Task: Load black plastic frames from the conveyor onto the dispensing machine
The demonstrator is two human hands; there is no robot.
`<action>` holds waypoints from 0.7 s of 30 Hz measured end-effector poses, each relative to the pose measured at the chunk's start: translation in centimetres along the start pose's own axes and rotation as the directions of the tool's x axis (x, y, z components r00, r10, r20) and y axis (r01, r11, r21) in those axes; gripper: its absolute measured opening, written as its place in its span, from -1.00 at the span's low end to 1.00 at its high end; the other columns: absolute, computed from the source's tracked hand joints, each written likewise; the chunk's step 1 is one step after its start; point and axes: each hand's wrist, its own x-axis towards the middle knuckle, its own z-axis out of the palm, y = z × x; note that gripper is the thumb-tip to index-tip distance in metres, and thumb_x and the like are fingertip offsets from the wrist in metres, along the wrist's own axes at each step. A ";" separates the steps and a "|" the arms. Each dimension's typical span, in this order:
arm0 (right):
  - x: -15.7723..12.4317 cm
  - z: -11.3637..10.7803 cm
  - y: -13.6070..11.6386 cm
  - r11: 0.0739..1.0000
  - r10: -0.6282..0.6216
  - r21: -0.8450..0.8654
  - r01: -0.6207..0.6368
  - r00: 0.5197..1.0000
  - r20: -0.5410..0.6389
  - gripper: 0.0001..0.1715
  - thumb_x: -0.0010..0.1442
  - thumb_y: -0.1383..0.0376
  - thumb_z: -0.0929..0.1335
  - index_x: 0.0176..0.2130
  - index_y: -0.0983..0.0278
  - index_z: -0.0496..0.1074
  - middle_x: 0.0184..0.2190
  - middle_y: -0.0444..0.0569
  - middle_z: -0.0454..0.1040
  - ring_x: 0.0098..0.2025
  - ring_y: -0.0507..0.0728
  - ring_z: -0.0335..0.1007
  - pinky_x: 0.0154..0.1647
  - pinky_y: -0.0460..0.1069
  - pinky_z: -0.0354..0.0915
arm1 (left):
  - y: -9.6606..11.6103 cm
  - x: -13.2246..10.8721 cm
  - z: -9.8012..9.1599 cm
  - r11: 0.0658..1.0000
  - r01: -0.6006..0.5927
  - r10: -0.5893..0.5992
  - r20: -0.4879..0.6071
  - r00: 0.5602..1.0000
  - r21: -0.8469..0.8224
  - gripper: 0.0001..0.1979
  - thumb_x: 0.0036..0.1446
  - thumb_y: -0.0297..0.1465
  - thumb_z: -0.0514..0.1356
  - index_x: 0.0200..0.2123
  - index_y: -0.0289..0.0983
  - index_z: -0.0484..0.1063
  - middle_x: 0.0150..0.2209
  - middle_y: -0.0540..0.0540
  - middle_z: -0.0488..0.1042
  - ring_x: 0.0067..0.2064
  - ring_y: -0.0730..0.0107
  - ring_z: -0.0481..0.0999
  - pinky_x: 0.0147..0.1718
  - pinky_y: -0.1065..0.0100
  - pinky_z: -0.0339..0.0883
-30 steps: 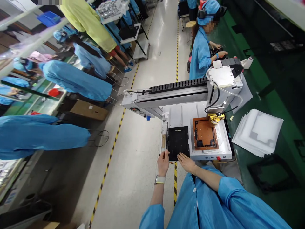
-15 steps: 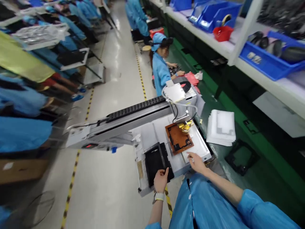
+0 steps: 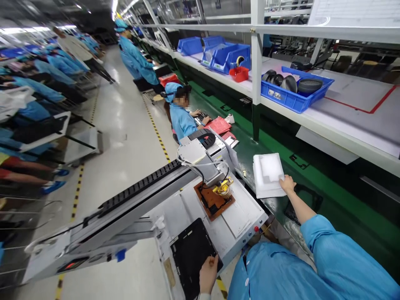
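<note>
My left hand point(image 3: 208, 273) is closed in a pinch at the lower right edge of a flat black panel point(image 3: 192, 254), which lies on the white bed of a desktop machine point(image 3: 175, 216). My right hand point(image 3: 287, 184) reaches to the right and grips the right edge of a stack of white foam sheets point(image 3: 268, 175) on the green bench. Its thumb side is partly hidden. Beyond the black panel, an orange-brown plate point(image 3: 214, 200) with black parts sits under the machine's yellow-taped head point(image 3: 223, 188).
A black frame point(image 3: 304, 202) lies on the bench beside my right forearm. The machine's long arm point(image 3: 134, 200) spans the left. Blue bins point(image 3: 296, 93) and a red bin point(image 3: 239, 74) stand on the shelf. A co-worker point(image 3: 181, 112) sits behind the machine.
My right hand has left the machine bed's front edge and moved right onto the foam stack. The left hand stays at the black panel, which now lies flat. The view has tilted up.
</note>
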 end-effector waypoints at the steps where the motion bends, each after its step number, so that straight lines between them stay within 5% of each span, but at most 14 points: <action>1: 0.3 0.1 -0.3 1.000 0.021 -0.001 -0.021 1.000 0.003 -0.41 0.36 0.19 0.31 0.27 0.43 0.39 0.19 0.34 0.39 0.31 0.43 0.27 0.36 0.36 0.12 | 0.1 -0.6 0.1 1.000 -0.018 0.018 -0.006 1.000 -0.020 -0.51 0.20 0.14 -0.04 -0.47 -0.13 0.22 -0.42 -0.12 0.41 -0.28 0.05 0.50 -0.19 0.16 0.26; 6: 1.2 -1.0 -2.2 0.993 0.095 0.062 -0.099 0.993 0.073 -0.45 0.25 0.16 0.40 0.12 0.43 0.48 0.10 0.33 0.48 0.21 0.47 0.38 0.27 0.32 0.23 | 1.9 -2.4 0.9 0.996 -0.070 0.070 -0.006 0.998 -0.061 -0.48 0.17 0.18 -0.05 -0.48 -0.14 0.14 -0.47 -0.06 0.22 -0.35 0.12 0.37 -0.26 0.18 0.16; 11: 0.1 -3.4 -4.4 0.978 -0.040 0.209 0.019 0.995 0.093 -0.55 0.35 0.16 0.27 0.06 0.43 0.44 0.06 0.33 0.51 0.15 0.35 0.43 0.18 0.10 0.29 | 6.1 -2.1 1.9 0.971 -0.192 0.191 -0.022 0.981 -0.144 -0.47 0.19 0.18 0.01 -0.49 -0.15 0.16 -0.49 -0.05 0.23 -0.37 0.19 0.30 -0.27 0.20 0.10; 17: -7.3 -7.3 -5.3 0.894 -0.248 0.392 0.217 0.968 0.031 -0.56 0.40 0.15 0.15 0.14 0.33 0.22 0.03 0.18 0.50 0.02 0.26 0.44 0.06 0.07 0.31 | 16.9 -1.6 1.5 0.822 -0.273 0.366 0.097 0.926 -0.499 -0.36 0.22 0.27 0.14 -0.31 -0.24 0.40 -0.38 -0.13 0.46 -0.28 0.21 0.46 -0.20 0.23 0.29; 21: -16.5 -10.9 -4.1 0.743 -0.429 0.570 0.352 0.903 0.001 -0.44 0.47 -0.08 0.16 0.23 0.21 0.16 0.06 0.05 0.45 0.02 0.22 0.41 0.04 0.07 0.31 | 25.4 -1.0 0.5 0.576 -0.060 0.414 0.228 0.881 -0.815 -0.13 0.11 0.34 0.22 0.12 -0.29 0.48 0.19 -0.37 0.52 0.09 0.08 0.56 0.00 0.17 0.45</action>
